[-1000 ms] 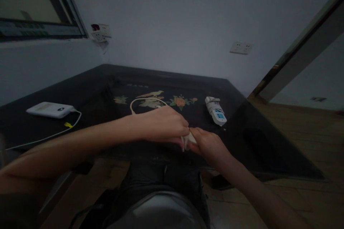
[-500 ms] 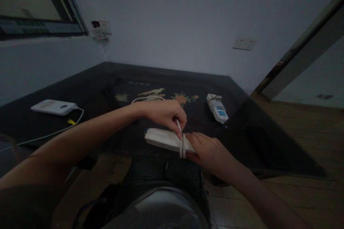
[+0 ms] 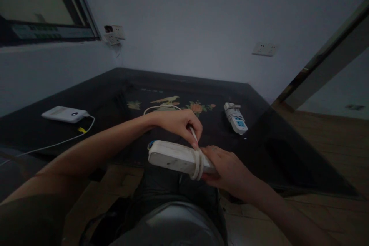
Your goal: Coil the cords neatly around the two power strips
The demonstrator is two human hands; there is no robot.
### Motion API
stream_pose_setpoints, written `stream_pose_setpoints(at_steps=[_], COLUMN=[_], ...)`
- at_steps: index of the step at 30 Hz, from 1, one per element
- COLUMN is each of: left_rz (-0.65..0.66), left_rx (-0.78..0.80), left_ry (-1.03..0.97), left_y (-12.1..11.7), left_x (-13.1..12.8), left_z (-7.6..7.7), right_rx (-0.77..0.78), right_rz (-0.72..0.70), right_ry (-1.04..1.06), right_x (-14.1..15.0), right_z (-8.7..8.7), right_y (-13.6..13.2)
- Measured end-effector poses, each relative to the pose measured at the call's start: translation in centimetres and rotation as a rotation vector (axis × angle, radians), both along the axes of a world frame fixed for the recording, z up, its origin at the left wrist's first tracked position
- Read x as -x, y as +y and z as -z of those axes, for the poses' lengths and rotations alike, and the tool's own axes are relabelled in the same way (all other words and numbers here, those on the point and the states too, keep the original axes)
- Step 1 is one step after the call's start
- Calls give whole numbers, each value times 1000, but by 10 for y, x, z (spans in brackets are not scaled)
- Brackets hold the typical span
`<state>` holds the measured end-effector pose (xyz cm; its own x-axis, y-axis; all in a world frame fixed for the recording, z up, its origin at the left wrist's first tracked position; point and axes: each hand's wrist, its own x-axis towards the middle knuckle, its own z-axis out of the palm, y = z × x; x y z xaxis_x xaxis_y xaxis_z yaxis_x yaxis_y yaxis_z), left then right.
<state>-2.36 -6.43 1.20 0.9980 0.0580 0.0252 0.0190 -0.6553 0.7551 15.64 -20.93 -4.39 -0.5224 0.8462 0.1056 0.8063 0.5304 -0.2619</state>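
Observation:
A white power strip (image 3: 171, 156) is held above the near edge of the dark table, its long side facing me. My right hand (image 3: 227, 167) grips its right end, fingers on top and thumb below. Around the strip, close to those fingers, run a few turns of white power cord (image 3: 198, 165). My left hand (image 3: 184, 127) is closed on the cord just above these turns, pinching it between thumb and fingers. More of the cord loops on the table behind the left wrist. Something blue shows at the strip's left end.
On the dark table (image 3: 276, 134) a second power strip (image 3: 239, 123), wrapped in its own cord, lies at the right. A white power bank-like device (image 3: 65, 114) with a cable lies at the left. Wall sockets (image 3: 265, 49) are at the back.
The strip has tilted so that more of its near side shows, and its left end has shifted slightly left. Both hands keep their hold; the whole view has shifted a little.

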Motion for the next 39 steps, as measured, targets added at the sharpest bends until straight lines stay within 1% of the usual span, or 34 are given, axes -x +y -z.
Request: stream_pose_setpoints(at_steps=[3, 4, 6, 10, 12, 17, 19, 21, 23, 26, 29, 32, 35, 37, 39], left_rz=[-31, -42, -69, -143, -159, -95, -93, -107, -126, -192, -263, -345, -455, -535, -584], left_rx=[42, 58, 104, 228, 278, 383, 400, 389, 362, 335, 289, 172, 66, 25, 24], left_ry=[-25, -34, -54, -128, -163, -204, -225, -250, -269, -315, -384, -442, -463, -464, -466], left_y=[6, 8, 13, 18, 18, 11, 8, 6, 4, 1, -5, -18, -31, -37, -38], left_x=[2, 3, 5, 6, 4, -4, -5, -4, -3, -4, -9, -14, -20, -23, -25], left_z=[1, 2, 6, 16, 19, 22, 23, 26, 29, 35, 42, 49, 55, 60, 64], right_rx=[113, 130, 101, -80, -182, -421, -508, -577, -606, -557, -518, -593, -662, -692, -715], right_rz=[-16, -25, -24, 25, 25, -55, -61, -35, 12, 89, 140, 88, 29, 24, 26], right_ry=[77, 79, 49, -41, -56, -29, -22, -19, 8, 100, 181, 207, 192, 177, 170], right_x=[-3, -5, -8, -12, -11, -4, -2, -3, -4, -3, 0, 3, 3, 2, 1], right_z=[-11, -12, -12, -6, -6, -15, -15, -12, -7, -3, -7, -13, -15, -15, -14], right_y=[-4, -5, -8, -9, -8, -10, -12, -15, -17, -18, -15, -14, -15, -16, -17])
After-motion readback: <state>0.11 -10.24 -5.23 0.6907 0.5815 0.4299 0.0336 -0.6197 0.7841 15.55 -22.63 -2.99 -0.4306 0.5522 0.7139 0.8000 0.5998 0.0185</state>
